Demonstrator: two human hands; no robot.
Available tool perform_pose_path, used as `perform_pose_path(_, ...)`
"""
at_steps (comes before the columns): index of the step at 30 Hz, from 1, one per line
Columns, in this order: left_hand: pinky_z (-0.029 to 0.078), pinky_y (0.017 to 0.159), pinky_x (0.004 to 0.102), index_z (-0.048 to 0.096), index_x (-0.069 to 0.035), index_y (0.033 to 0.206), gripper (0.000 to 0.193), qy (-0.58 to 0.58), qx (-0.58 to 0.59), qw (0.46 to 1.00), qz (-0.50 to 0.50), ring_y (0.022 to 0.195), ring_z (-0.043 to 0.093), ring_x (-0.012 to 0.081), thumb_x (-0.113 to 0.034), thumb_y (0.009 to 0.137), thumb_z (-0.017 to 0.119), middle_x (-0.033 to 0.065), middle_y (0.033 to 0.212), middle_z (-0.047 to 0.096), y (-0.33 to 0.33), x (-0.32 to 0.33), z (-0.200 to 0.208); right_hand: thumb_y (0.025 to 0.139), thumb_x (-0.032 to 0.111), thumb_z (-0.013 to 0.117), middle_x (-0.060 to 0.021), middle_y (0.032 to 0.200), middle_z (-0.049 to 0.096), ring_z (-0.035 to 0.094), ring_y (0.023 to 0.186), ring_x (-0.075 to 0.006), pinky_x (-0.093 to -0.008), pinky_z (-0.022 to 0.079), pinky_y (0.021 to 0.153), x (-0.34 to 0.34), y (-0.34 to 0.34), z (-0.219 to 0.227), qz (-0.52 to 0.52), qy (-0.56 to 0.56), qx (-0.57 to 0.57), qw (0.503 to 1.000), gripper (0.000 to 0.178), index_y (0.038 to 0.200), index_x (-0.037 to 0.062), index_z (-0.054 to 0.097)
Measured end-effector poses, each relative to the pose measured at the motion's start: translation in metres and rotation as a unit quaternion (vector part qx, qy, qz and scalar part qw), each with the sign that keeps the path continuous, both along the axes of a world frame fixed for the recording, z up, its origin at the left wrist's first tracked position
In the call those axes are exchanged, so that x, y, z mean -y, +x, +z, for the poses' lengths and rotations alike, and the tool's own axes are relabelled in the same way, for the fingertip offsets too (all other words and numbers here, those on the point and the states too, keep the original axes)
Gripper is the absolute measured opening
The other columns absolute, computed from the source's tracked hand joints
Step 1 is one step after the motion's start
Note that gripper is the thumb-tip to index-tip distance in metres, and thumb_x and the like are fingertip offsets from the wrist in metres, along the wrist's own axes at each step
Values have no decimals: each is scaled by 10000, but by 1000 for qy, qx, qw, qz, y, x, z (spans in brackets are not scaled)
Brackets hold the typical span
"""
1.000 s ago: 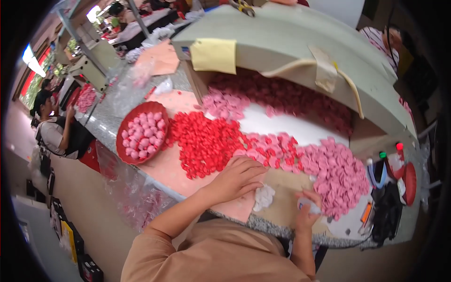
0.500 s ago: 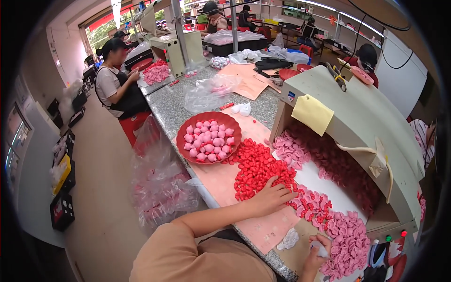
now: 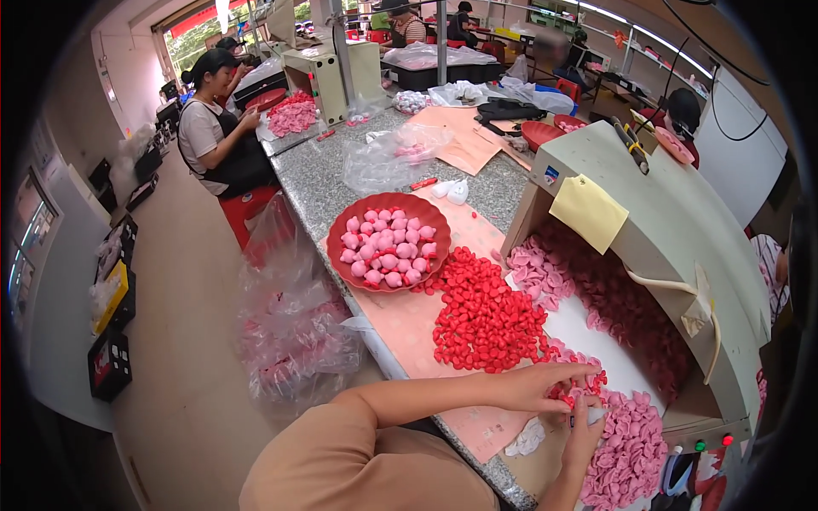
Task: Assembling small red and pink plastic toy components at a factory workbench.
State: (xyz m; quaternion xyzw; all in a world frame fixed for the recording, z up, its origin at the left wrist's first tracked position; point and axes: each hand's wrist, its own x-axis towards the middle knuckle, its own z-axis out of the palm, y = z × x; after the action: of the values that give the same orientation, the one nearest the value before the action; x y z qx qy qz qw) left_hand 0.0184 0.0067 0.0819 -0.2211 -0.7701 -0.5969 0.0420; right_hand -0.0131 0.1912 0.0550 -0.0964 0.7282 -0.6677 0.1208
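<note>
My left hand (image 3: 545,385) reaches across the table, its fingers curled around a small red moulded piece (image 3: 568,400). Just below it, my right hand (image 3: 583,434) grips a small translucent squeeze bottle (image 3: 594,416), its tip near the left fingers. Both hands are close together over the edge of a heap of pink, petal-like pieces (image 3: 626,447). Left of them spreads a large pile of small red pieces (image 3: 486,315). Beyond it stands a red scalloped bowl (image 3: 339,266) holding round pink pieces with red parts attached (image 3: 388,243).
A grey-green arched machine (image 3: 673,213) with a dark opening occupies the right, more pink pieces at its mouth. Crumpled white tissue (image 3: 526,437) lies by the near edge. Clear plastic bags (image 3: 298,341) hang left of the table. A co-worker (image 3: 217,128) sits at the far left.
My left hand has left the red pile and moved right and nearer, meeting my right hand. The right hand has risen slightly with the bottle. The view has shifted a little.
</note>
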Motion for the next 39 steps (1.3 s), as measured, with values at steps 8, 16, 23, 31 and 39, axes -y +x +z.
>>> perform_pose_path(8,472,803,277,438,-38,1270,425,344,175,918,-92,881,565,130,-72,868,569,65,1064,564,-21,-32,-51,918,284,505,-33,708,553,530,560,-110,-221,425,503,3,6,-7,-43,-210,123,969,215,919,69,507)
perform_pose_path(16,473,872,338,420,-82,1264,371,615,276,733,-90,969,563,165,-195,923,511,45,1061,561,-24,-27,-68,936,280,462,-55,724,531,420,496,-74,-184,342,444,-18,-4,-10,-54,-104,8,993,224,940,56,479)
perform_pose_path(23,478,859,341,499,-104,1111,221,662,308,676,-98,940,573,200,-224,926,505,43,1035,571,-32,-21,-74,846,17,552,-69,846,562,405,564,-61,-181,331,508,-6,-9,-10,-27,-51,-50,997,203,992,66,419)
perform_pose_path(31,472,856,344,532,-135,1071,186,662,320,667,-121,923,568,193,-247,927,500,32,1005,586,-31,-19,-71,724,18,633,-58,884,574,546,781,-123,-229,441,701,-29,-14,-34,-58,-3,-77,995,321,1031,-13,546)
perform_pose_path(39,483,819,324,545,-151,1068,181,669,339,654,-94,897,565,171,-244,914,532,-10,969,567,-19,-27,-72,812,544,574,-6,653,453,402,531,-79,-211,308,464,-24,2,-19,-71,-115,-107,985,603,1075,9,481)
